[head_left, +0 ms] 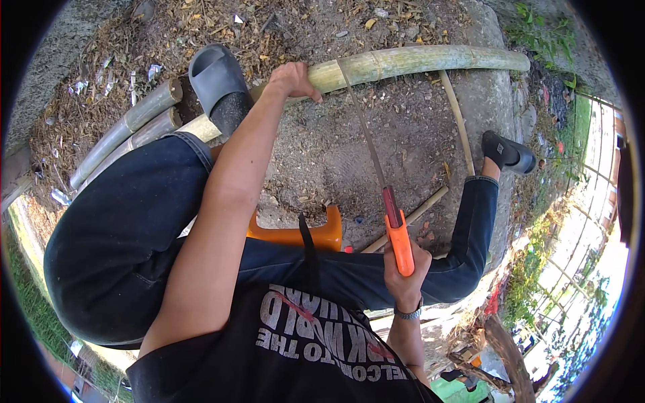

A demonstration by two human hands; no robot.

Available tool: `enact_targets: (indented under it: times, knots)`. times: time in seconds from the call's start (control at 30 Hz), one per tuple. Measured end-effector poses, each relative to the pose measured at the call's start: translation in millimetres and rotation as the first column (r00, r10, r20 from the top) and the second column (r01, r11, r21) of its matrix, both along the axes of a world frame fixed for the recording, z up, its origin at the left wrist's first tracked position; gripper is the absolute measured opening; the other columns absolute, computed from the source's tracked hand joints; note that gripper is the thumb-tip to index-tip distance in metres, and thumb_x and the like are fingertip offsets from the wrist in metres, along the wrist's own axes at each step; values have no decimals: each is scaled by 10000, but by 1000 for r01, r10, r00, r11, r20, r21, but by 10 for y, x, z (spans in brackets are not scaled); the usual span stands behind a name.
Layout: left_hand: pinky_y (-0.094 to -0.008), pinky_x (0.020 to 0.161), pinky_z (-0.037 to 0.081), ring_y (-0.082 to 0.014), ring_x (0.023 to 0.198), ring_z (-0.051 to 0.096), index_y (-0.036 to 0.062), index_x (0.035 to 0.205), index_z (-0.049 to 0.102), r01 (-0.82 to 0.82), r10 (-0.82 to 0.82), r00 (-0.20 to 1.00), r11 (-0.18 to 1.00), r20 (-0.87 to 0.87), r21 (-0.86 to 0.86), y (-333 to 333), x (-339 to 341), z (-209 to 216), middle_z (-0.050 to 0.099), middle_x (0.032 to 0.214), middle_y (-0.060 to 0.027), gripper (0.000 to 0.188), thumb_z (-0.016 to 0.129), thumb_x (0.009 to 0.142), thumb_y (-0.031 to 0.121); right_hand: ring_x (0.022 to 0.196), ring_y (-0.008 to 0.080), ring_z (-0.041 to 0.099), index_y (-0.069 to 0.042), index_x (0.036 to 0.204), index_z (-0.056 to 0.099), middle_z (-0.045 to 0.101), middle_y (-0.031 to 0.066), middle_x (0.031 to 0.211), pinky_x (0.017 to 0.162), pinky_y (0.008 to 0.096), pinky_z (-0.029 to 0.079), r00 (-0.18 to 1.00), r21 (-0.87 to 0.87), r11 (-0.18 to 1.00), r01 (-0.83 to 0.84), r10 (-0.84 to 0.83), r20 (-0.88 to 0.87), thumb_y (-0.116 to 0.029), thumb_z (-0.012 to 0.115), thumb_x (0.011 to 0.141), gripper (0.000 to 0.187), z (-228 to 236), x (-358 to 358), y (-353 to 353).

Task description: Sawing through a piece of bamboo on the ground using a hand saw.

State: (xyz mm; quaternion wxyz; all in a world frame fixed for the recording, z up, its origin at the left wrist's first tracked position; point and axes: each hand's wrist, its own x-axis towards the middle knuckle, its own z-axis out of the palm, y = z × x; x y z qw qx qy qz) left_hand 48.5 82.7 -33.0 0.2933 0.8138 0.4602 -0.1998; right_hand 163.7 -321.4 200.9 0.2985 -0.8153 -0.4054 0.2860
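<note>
A long, pale green-yellow bamboo pole [416,62] lies across the ground ahead of me. My left hand [293,79] grips it from above, left of the saw, with the thumb pointing right. In my right hand [407,269] is a handsaw [367,138], held by its orange handle. Its narrow blade reaches away from me, and the tip end lies at the pole just right of my left hand. How deep the teeth sit in the bamboo cannot be made out. My left foot, in a grey slide sandal [216,74], rests over the pole's left part.
Two cut bamboo pieces [127,127] lie at the left. An orange plastic stool [329,232] stands beneath me. Thin sticks [458,121] lie near my right foot in its dark sandal [517,158]. Dry leaves and litter cover the far soil; logs [508,352] lie lower right.
</note>
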Motion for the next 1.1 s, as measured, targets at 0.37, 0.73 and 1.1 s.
enact_targets:
  times: [0.37,0.73,1.1]
  knots:
    - [-426,1017,576,-346,1177,724,30,1285,705,-79,79,997,995,-4,55,-249,117,107,752,1236,-187,830,882,666,554,474,165,565,21,766,657,587,89,570,500,362,453,998,299,954,27,-43,49,-47,702,824,100,-979,312,1255]
    - [-437,982,592,-348,1126,727,24,1365,549,-150,143,989,957,47,249,-616,143,27,723,1200,-191,852,884,718,465,477,230,588,6,860,719,591,104,604,506,363,445,994,296,951,-86,61,91,-55,768,822,87,16,509,995]
    - [-442,1074,508,-335,1190,673,72,1230,548,-186,126,979,876,161,445,-787,140,-247,695,1189,-157,773,931,685,465,508,255,637,4,856,712,630,126,621,535,365,485,1000,249,969,7,-6,-4,-76,740,858,85,-1051,245,571]
